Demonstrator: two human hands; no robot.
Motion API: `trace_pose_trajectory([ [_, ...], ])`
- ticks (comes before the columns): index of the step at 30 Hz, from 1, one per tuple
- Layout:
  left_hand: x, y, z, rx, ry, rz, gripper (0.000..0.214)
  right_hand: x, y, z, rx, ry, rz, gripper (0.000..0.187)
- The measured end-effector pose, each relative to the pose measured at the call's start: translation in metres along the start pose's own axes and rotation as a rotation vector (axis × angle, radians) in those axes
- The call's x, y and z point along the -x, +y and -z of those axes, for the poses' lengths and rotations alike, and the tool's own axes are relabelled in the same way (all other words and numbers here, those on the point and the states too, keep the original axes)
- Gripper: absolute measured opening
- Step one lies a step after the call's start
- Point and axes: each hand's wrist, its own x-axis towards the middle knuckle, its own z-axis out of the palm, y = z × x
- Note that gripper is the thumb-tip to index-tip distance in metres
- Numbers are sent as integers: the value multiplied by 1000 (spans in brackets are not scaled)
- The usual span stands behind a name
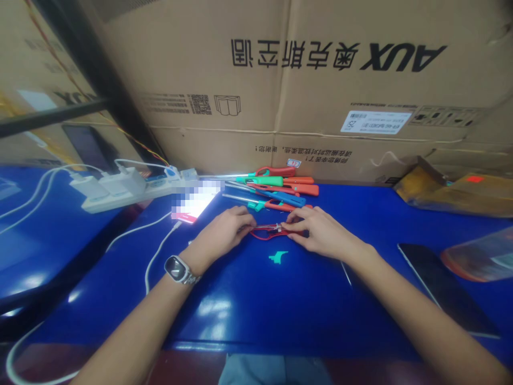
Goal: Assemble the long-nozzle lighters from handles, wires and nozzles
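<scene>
My left hand (pixel 224 231) and my right hand (pixel 320 231) meet over a red lighter shell (pixel 269 231) lying on the blue table (pixel 260 299). Both pinch it, left at its left end, right at its right end. A small metal part shows inside the shell between my fingertips. My left wrist wears a watch (pixel 178 269). A small teal plastic piece (pixel 278 257) lies just in front of my hands. Behind them is a pile of long-nosed lighters (pixel 276 188) with red, green, orange and blue handles.
A lit phone (pixel 196 199) with a white cable lies left of the pile, beside a white power strip (pixel 116 188) with chargers. A dark tablet (pixel 444 286) and plastic bags (pixel 481 256) sit at right. Large cardboard boxes (pixel 304 80) wall off the back.
</scene>
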Motion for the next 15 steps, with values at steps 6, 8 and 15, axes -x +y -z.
trace_pose_trajectory([
  [6, -1, 7, 3, -94, -29, 34, 19, -2, -9, -2, -2, 109, 4, 21],
  [8, -2, 10, 4, -109, -33, 33, 19, -4, -12, -3, 13, 145, 4, 22],
  [15, -2, 14, 1, -150, -35, 30, 18, -9, -21, -11, 89, 217, -19, 25],
])
